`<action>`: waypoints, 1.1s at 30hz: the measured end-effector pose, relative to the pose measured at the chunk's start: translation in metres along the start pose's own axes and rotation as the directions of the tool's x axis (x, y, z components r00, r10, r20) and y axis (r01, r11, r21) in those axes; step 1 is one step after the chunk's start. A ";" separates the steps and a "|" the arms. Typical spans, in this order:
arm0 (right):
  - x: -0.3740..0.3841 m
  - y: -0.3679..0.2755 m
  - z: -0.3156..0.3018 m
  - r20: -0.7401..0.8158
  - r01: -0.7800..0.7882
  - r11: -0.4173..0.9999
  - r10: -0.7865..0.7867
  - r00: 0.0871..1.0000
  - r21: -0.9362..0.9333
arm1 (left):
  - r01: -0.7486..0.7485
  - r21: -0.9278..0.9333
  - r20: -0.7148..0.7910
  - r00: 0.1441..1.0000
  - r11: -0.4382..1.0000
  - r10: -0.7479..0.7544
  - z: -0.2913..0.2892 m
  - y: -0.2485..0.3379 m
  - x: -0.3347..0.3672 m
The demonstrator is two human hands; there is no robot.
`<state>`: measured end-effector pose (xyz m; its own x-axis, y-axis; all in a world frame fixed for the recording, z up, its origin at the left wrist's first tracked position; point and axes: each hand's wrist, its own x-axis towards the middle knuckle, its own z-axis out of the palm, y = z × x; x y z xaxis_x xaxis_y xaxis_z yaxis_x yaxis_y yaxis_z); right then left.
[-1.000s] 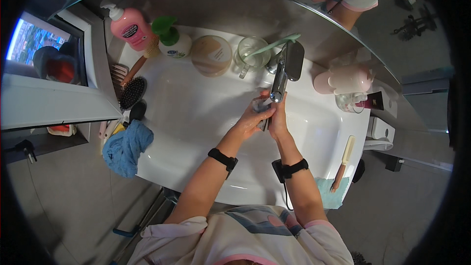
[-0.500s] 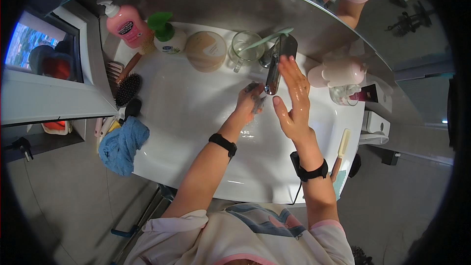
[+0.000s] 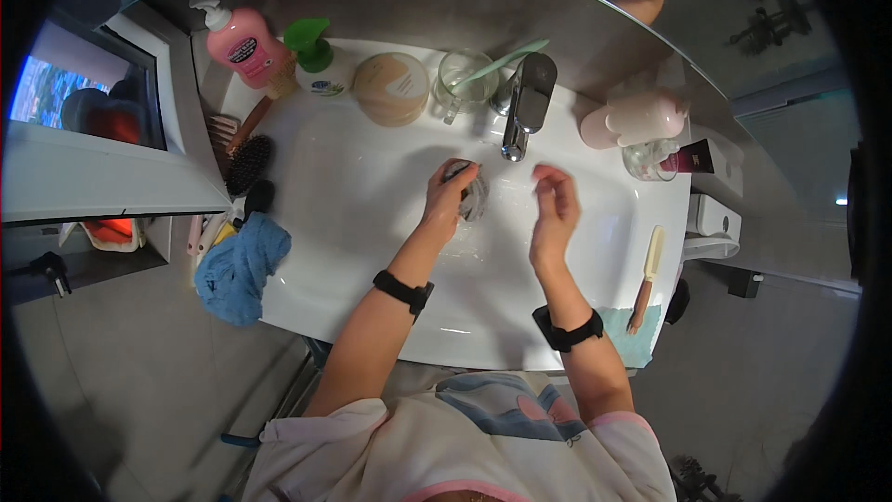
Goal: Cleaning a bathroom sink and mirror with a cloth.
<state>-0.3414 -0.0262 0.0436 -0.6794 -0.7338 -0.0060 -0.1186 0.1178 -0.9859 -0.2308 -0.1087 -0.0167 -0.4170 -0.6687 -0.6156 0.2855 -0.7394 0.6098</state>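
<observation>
Over the white washbasin (image 3: 334, 223), my left hand (image 3: 442, 197) is closed around a small grey, wet, rounded thing (image 3: 475, 193). Its edge looks partly see-through, and its kind cannot be made out. My right hand (image 3: 555, 218) is raised over the basin to the right, with loosely bent fingers and nothing visible in it. It is apart from the left hand, just below and right of the chrome tap (image 3: 532, 98). Water shines on the basin below my hands. A black band is on each wrist.
Along the back rim stand a pink pump bottle (image 3: 246, 46), a green-topped pump bottle (image 3: 321, 74), a round beige container (image 3: 390, 90) and a glass cup (image 3: 465, 84) with a green toothbrush. A blue cloth (image 3: 240, 274) hangs at the left; a cream-and-brown handled tool (image 3: 653, 256) lies right.
My right hand has moved down from the tap lever, its spread fingers now bent. My left hand has shifted slightly left, and more of the grey thing shows. The tap lever looks lower.
</observation>
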 end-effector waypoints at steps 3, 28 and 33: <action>-0.014 0.084 -0.005 0.351 0.090 0.830 0.132 0.927 -0.550 | -0.040 -0.079 0.015 0.999 0.996 0.041 -0.011 0.012 -0.013; -0.065 -0.039 0.048 0.333 -0.427 0.894 0.365 0.869 0.134 | -0.756 0.582 0.282 0.532 0.299 0.799 0.009 0.019 -0.088; -0.075 -0.038 0.045 0.207 -0.202 0.964 0.165 0.964 0.174 | -0.654 0.618 0.062 0.594 0.437 0.802 0.016 0.021 -0.080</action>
<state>-0.2530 -0.0054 0.0738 -0.5251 -0.8265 -0.2030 0.1491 0.1455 -0.9781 -0.2054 -0.0691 0.0530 -0.0725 -0.9854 0.1543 -0.1354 0.1630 0.9773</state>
